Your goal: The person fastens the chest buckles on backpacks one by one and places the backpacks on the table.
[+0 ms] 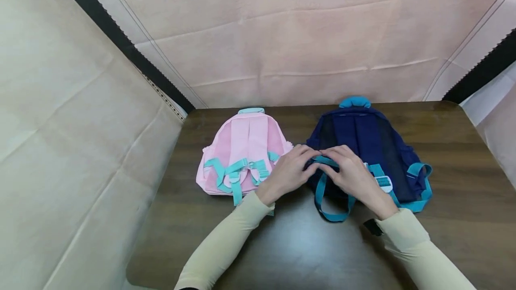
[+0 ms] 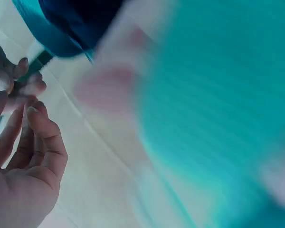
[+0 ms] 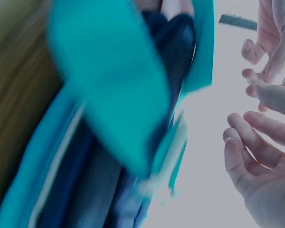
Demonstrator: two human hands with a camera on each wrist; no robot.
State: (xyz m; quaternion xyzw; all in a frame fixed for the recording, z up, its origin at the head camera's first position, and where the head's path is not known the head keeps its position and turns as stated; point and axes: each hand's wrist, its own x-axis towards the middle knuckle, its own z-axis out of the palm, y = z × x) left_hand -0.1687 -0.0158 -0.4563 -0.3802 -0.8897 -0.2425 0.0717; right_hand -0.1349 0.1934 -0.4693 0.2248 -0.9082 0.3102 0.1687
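My left hand [image 1: 287,170] and right hand [image 1: 350,171] meet fingertip to fingertip above the left side of a navy backpack [image 1: 359,133]. Their fingers are loosely bent, and the wrist views show nothing plainly held between them. Through the gap between the hands a teal shoulder strap [image 1: 325,161] shows, and its loop hangs toward me below them. Left of my hands lies a pink backpack [image 1: 217,155] with mint buckled straps [image 1: 238,174]. A blurred teal strap [image 2: 218,85] fills much of the left wrist view; another teal strap [image 3: 109,80] crosses the right wrist view.
Both bags lie back panel up on a brown wooden table [image 1: 189,245], top handles toward its far edge. A white strap buckle [image 1: 385,184] and a teal strap loop [image 1: 426,191] are at the navy bag's right. Pale fabric walls [image 1: 282,57] enclose the table.
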